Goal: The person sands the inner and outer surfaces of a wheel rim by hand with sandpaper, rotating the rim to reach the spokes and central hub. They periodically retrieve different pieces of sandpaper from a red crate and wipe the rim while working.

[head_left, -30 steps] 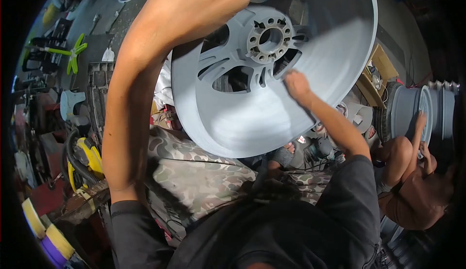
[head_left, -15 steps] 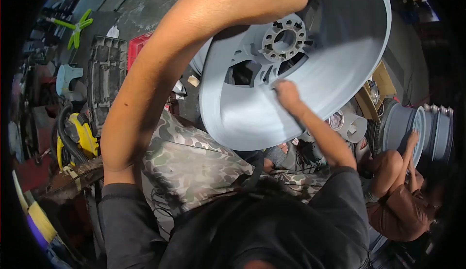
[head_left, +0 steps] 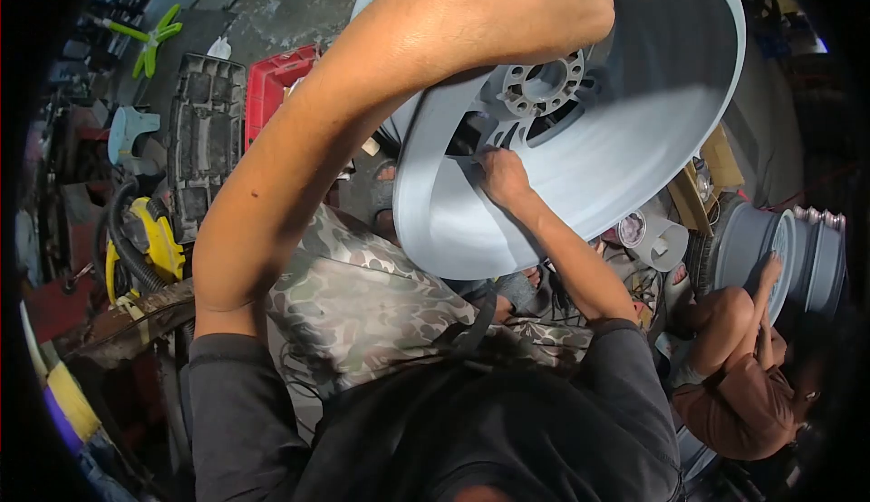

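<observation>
A large grey wheel rim (head_left: 625,167) stands tilted in front of me, its hollow inner side towards me. The pierced hub and spokes show deep inside it. At the upper edge of the rim, my left hand (head_left: 566,8) is closed on it; its fingers are mostly hidden and the top of the view cuts it off. Inside the barrel, my right hand (head_left: 503,176) presses near the base of a spoke with its fingers curled together. Whatever it may hold is too hidden to name.
At right a co-worker (head_left: 743,384) sits with a hand on another grey rim (head_left: 748,244). A white bucket (head_left: 660,244) and cardboard box (head_left: 720,167) stand near my rim. Left are a red crate (head_left: 267,94), a black case (head_left: 207,139) and a yellow machine (head_left: 159,239).
My right hand has moved left along the inside of the barrel, close under the spokes. The rim and my left hand appear slightly further right and lower in view.
</observation>
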A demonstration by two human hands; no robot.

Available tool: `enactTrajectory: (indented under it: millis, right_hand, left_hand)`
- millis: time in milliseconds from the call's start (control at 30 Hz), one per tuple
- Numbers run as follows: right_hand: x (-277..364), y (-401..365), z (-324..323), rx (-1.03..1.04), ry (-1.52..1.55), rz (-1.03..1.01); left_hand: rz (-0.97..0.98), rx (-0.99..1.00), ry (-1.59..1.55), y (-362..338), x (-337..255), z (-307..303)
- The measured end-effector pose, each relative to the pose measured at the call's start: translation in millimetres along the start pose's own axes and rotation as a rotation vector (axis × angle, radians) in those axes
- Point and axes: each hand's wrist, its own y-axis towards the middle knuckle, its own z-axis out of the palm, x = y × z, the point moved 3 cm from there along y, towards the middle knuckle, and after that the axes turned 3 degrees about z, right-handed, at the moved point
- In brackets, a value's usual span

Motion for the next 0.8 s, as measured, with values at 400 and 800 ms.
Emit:
enactTrajectory:
  millis: [400, 800]
  right_hand:
    - [-18.7, -14.4, -7.8, -0.07, 0.077, -0.155]
    - [-24.4, -19.2, -15.7, -0.089, 0.167, -0.18]
  left_hand:
    - [0.135, -0.092, -0.004, -2.2, -1.9, 6.2]
    - [0.015, -0.092, 0.086, 7.0, 17.6, 10.5]
